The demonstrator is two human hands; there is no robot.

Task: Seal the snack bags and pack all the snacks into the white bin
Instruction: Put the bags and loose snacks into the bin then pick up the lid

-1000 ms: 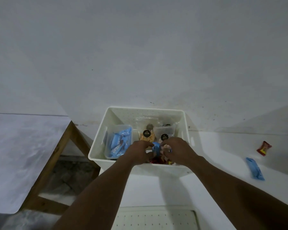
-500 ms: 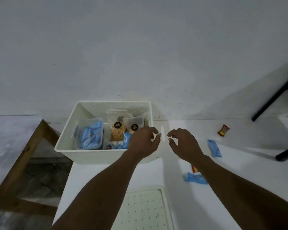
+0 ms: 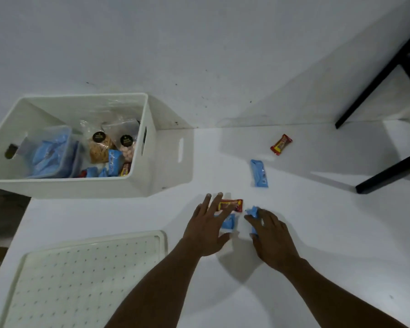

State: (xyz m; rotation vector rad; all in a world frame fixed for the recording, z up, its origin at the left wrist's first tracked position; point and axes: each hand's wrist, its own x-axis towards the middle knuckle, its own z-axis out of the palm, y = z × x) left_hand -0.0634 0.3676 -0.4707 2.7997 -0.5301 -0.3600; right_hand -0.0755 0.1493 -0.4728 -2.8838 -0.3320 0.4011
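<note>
The white bin stands at the left of the white table. It holds a clear tub of blue packets, two clear snack bags with black labels, and loose blue and red packets. My left hand lies with straight fingers on a red snack packet and a blue packet on the table. My right hand, just to the right, curls its fingers round another blue packet. Farther right lie a blue packet and a red packet.
A white perforated lid lies at the near left of the table. Black furniture legs stand on the right. The wall runs close behind the bin, and the table's left edge drops off beside it.
Both hands left the bin and moved right and down to the loose packets on the table. My view swung right, so the bin now sits at the left.
</note>
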